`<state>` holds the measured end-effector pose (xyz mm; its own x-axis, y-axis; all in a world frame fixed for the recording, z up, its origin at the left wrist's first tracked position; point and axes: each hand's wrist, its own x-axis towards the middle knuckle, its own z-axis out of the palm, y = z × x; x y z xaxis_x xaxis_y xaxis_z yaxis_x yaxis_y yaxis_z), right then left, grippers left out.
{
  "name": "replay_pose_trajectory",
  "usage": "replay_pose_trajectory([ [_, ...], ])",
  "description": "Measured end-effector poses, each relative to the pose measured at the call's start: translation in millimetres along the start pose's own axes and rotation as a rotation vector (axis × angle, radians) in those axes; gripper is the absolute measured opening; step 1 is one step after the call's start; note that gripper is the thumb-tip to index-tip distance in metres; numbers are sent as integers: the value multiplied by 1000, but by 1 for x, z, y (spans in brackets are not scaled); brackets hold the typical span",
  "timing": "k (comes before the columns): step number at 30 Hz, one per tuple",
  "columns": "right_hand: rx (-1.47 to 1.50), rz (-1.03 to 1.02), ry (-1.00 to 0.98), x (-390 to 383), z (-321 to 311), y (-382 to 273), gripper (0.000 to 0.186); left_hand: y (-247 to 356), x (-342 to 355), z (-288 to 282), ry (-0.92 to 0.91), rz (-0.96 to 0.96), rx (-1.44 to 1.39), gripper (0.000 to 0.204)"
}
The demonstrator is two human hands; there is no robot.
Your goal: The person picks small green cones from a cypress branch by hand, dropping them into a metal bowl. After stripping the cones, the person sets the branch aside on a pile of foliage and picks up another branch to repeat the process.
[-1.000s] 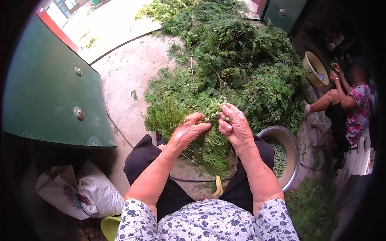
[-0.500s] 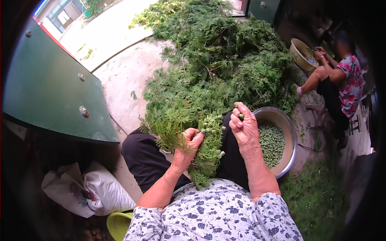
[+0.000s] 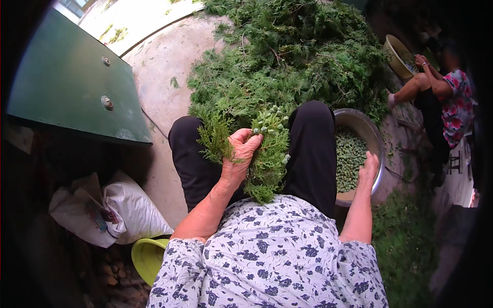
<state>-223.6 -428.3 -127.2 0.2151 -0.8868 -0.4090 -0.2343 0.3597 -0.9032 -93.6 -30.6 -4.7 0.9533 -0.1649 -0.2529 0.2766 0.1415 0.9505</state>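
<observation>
My left hand (image 3: 240, 154) is closed, pinching a leafy conifer sprig (image 3: 268, 164) between my knees. Pale green cones (image 3: 269, 122) cluster at the sprig's upper end, just beyond my fingertips. Over the right side of a metal basin (image 3: 382, 149) is my right hand (image 3: 367, 167), its fingers stretched and partly turned from view. No cone shows in that hand. Many picked green cones (image 3: 349, 159) lie inside the basin, which stands beside my right knee.
A big heap of cut conifer branches (image 3: 287, 66) lies ahead. Left are a green metal panel (image 3: 67, 87), white sacks (image 3: 133, 208) and a yellow-green tub (image 3: 144, 256). At far right a seated person (image 3: 454, 108) works by a beige basin (image 3: 394, 54). More greenery (image 3: 403, 246) lies behind my basin.
My right hand, which held small green cones above my right knee, has moved right and down over the basin. The left hand still grips the sprig. The view has shifted slightly.
</observation>
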Motion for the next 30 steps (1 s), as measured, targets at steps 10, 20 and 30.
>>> replay_pose_trajectory([
  [10,44,-388,-280,-76,74,-60,17,-4,5,3,-3,-42,-71,9],
  [20,-374,-1158,-1199,-248,183,-62,29,-18,10,-10,23,23,150,18],
  [30,-488,-1275,-1148,-252,191,-44,20,-50,5,-12,51,422,364,21],
])
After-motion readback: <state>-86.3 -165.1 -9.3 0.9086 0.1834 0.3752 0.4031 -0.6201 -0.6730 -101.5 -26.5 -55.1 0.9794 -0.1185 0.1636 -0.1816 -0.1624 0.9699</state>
